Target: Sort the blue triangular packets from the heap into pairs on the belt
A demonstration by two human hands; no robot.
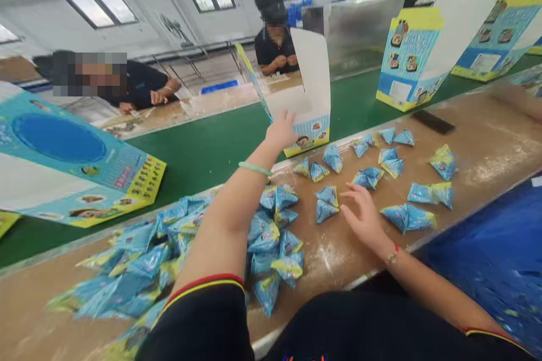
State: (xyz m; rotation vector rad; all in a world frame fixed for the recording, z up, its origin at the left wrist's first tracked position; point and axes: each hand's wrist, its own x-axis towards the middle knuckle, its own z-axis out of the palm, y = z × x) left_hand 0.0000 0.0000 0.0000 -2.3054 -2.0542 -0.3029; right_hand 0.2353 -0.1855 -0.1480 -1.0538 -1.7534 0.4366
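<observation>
Touching open box [314,70], left hand [280,131]

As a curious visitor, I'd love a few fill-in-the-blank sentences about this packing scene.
1. The left hand reaches the open box on the ____ belt.
2. The right hand is spread among small packets on the ____ table.
3. The left wrist wears a ____ bracelet.
Missing words: green; brown; green.

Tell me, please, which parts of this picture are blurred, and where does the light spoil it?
Head view: the pile of packets at lower left is smeared by motion blur; the single packets by the right hand are sharper; the windows are washed out and their frames lean, a wide-angle distortion.
</observation>
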